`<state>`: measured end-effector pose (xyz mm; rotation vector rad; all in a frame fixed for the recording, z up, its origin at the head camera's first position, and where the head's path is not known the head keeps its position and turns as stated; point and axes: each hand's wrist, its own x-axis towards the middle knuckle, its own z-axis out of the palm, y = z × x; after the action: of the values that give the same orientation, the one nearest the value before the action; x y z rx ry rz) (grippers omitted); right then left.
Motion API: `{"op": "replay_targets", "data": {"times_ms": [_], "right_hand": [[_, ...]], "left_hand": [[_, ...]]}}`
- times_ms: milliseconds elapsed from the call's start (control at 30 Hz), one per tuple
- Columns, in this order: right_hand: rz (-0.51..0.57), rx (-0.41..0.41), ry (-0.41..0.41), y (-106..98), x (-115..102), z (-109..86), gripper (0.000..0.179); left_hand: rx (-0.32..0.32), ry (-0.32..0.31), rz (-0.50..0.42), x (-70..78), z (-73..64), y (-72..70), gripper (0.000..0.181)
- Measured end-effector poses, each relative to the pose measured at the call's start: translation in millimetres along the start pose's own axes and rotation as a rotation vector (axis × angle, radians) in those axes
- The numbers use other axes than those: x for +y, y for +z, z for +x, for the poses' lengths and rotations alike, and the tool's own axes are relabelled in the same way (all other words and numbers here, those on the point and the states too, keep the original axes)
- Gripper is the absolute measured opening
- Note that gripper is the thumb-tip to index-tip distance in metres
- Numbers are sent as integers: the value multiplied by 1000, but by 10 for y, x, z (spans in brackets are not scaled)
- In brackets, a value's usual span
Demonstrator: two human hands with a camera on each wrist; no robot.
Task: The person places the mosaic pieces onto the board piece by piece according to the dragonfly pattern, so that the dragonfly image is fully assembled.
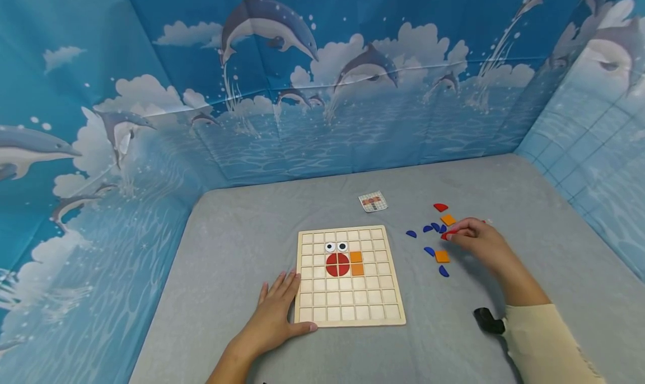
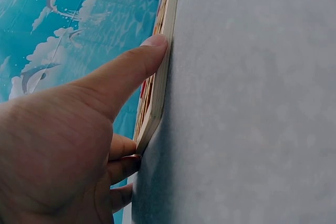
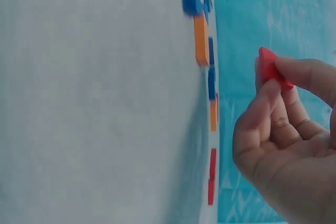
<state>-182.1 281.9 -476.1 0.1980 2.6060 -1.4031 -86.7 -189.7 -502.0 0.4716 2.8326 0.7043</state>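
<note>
A square wooden grid board [image 1: 312,300] lies on the grey cloth. Set into it are two eye tiles [image 1: 342,247], a red disc of quarter pieces [image 1: 331,270] and two orange squares [image 1: 356,269]. My left hand [image 1: 272,317] rests at the board's near left corner, thumb along the front edge and straight fingers by the left side. Between thumb and fingertips, my right hand [image 1: 478,241] pinches a red wooden piece [image 3: 269,64], raised above the cloth. Its full outline is partly hidden by the fingers.
Loose blue half-round pieces [image 1: 411,234], orange squares [image 1: 442,256] and a red quarter piece [image 1: 440,207] lie around the right hand. A small pattern card [image 1: 373,201] sits behind the board. Dolphin-printed curtains [image 1: 322,137] border the table's back and sides.
</note>
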Motion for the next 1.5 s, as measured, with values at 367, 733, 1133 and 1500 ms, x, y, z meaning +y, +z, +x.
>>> {"op": "replay_targets", "data": {"times_ms": [367,733,1133,1500], "right_hand": [[89,-94,-60,282,-227,-3,37],[4,-124,-104,549,-435,-22,32],[123,-202,-96,825,-564,59,31],[131,-271,-140,1036,-663,122,29]], "left_hand": [[-24,-28,-11,0,-8,-5,113],[-16,-21,-7,10,0,-7,113],[-22,-26,-6,19,10,-18,113],[-22,-29,-1,21,6,-15,112]]}}
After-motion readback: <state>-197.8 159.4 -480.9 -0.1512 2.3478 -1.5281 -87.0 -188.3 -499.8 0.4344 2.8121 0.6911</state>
